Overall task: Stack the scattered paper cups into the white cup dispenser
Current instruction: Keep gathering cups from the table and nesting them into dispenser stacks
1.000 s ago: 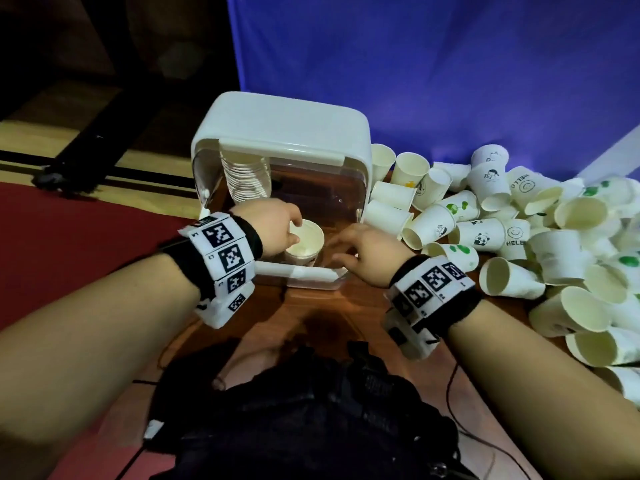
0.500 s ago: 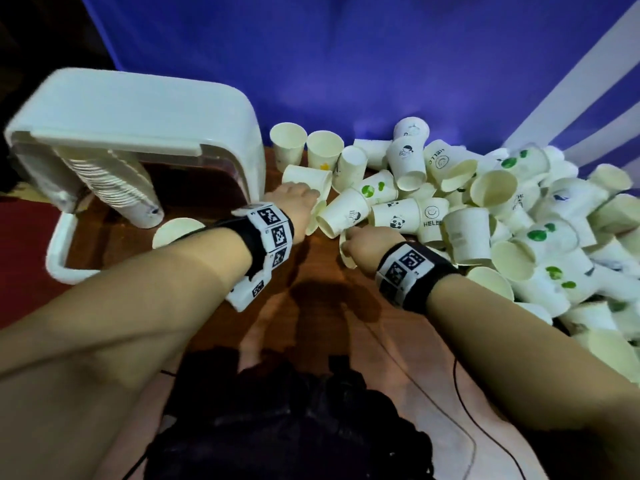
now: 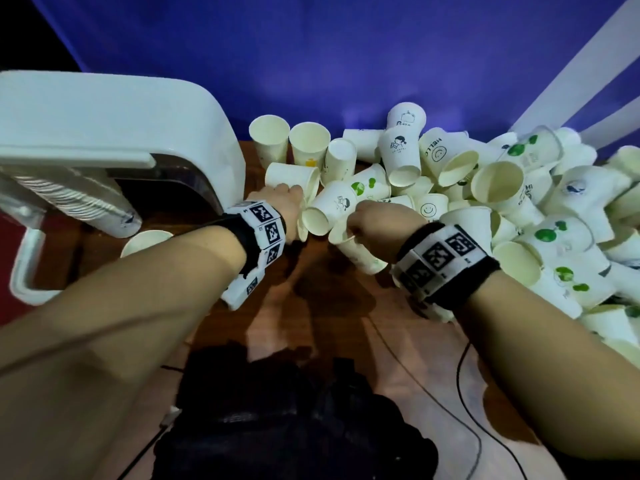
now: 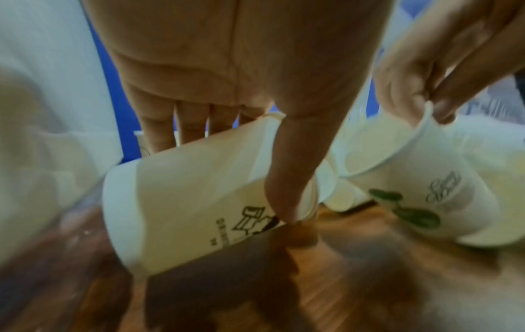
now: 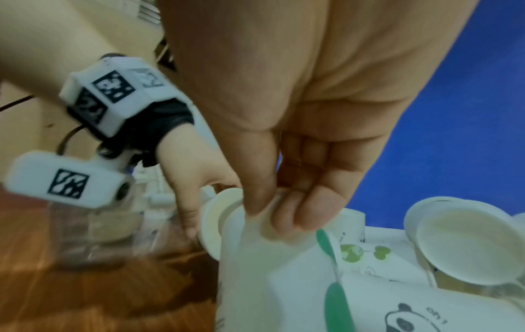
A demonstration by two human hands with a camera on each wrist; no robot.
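Note:
The white cup dispenser (image 3: 114,112) stands at the left with a nested stack of cups (image 3: 86,202) in it and one cup (image 3: 145,239) upright at its base. A big pile of paper cups (image 3: 485,202) covers the right of the wooden table. My left hand (image 3: 282,200) grips a cup lying on its side (image 4: 199,197), thumb in front and fingers behind; it bears a black drawing. My right hand (image 3: 360,221) pinches the rim of a green-printed cup (image 3: 358,252) between thumb and fingers (image 5: 306,215). Both hands are at the pile's left edge, close together.
A blue backdrop (image 3: 311,64) closes off the back. A black bundle (image 3: 294,410) and a thin cable (image 3: 460,375) lie near me. Bare wood (image 3: 277,306) shows between my forearms, and a red surface (image 3: 10,306) lies left of the dispenser.
Both hands left the dispenser, where a cup now stands, and moved right to the pile. Each has taken hold of a cup. My view swung right.

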